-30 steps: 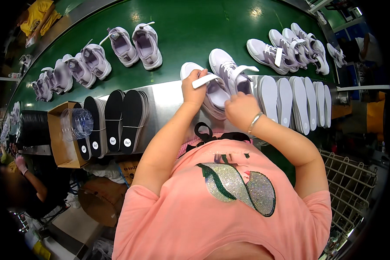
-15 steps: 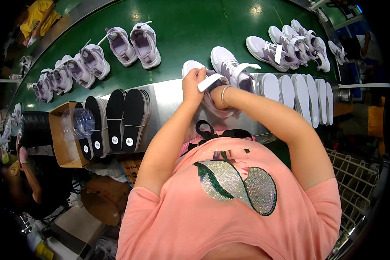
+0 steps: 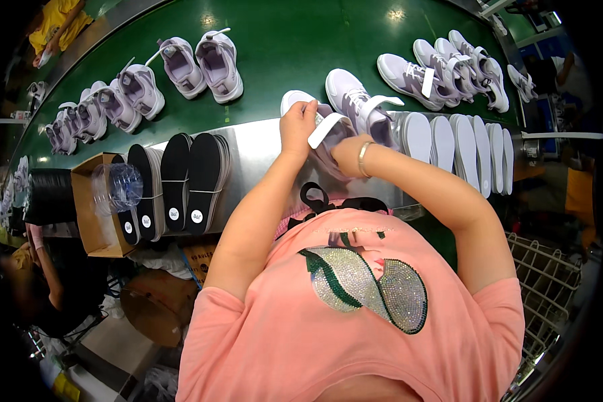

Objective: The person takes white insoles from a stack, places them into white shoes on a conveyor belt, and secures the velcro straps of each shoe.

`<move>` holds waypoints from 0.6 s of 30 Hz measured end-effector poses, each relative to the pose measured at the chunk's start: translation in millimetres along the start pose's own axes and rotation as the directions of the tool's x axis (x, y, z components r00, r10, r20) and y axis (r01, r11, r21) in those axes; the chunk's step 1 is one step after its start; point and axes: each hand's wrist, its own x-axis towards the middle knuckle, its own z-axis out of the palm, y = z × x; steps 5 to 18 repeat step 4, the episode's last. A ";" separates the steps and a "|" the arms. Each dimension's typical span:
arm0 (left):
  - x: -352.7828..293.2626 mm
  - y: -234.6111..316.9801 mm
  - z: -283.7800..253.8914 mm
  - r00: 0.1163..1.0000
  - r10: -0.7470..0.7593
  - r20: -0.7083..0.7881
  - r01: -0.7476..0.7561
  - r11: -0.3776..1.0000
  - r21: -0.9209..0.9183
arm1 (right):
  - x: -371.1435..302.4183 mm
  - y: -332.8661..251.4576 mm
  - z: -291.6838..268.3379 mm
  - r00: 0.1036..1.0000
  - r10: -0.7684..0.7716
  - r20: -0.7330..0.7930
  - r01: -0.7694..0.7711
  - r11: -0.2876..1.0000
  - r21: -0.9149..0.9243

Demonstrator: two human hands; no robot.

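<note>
A pale lilac sneaker [image 3: 292, 100] lies at the near edge of the bench, its toe pointing away from me. My left hand [image 3: 297, 128] is closed around the side of its upper, beside the raised white tongue strap [image 3: 324, 130]. Inside the shoe's opening is my right hand [image 3: 348, 155], bracelet at the wrist; its fingers are hidden by the upper, so I cannot see whether they hold anything. Just right of this shoe stands a matching sneaker [image 3: 346, 91], its white strap sticking out to the right.
Several sneakers [image 3: 138, 90] line the green belt [image 3: 301, 40] at left, others [image 3: 409, 77] at right. White insoles [image 3: 417, 137] lie right of my hands; bundled black insoles [image 3: 204, 174] and a cardboard box [image 3: 87, 214] left. A wire basket [image 3: 543, 281] stands at lower right.
My right hand has drawn back a little toward me, with its wrist now farther out of the shoe. The left hand keeps its hold on the sneaker.
</note>
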 end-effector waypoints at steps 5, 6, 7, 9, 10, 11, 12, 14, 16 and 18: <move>0.6 1.9 4.9 1.000 -0.016 0.022 0.015 1.000 0.012 | -15.8 8.4 19.9 0.996 -0.044 -0.083 0.048 0.998 0.041; 0.6 1.9 4.9 1.000 -0.016 0.022 0.015 1.000 0.012 | -15.8 8.4 19.9 0.996 -0.044 -0.083 0.048 0.998 0.041; 0.6 1.9 4.9 1.000 -0.016 0.022 0.015 1.000 0.012 | -15.8 8.4 19.9 0.996 -0.044 -0.083 0.048 0.998 0.041; 0.6 1.9 4.9 1.000 -0.016 0.022 0.015 1.000 0.012 | -15.8 8.4 19.9 0.996 -0.044 -0.083 0.048 0.998 0.041; 0.6 1.9 4.9 1.000 -0.016 0.022 0.015 1.000 0.012 | -15.8 8.4 19.9 0.996 -0.044 -0.083 0.048 0.998 0.041; 0.6 1.9 4.9 1.000 -0.016 0.022 0.015 1.000 0.012 | -15.8 8.4 19.9 0.996 -0.044 -0.083 0.048 0.998 0.041; 0.6 1.9 4.9 1.000 -0.016 0.022 0.015 1.000 0.012 | -15.8 8.4 19.9 0.996 -0.044 -0.083 0.048 0.998 0.041; 0.6 1.9 4.9 1.000 -0.016 0.022 0.015 1.000 0.012 | -15.8 8.4 19.9 0.996 -0.044 -0.083 0.048 0.998 0.041; 0.6 1.9 4.9 1.000 -0.016 0.022 0.015 1.000 0.012 | -15.8 8.4 19.9 0.996 -0.044 -0.083 0.048 0.998 0.041; 0.6 1.9 4.9 1.000 -0.016 0.022 0.015 1.000 0.012 | -15.8 8.4 19.9 0.996 -0.044 -0.083 0.048 0.998 0.041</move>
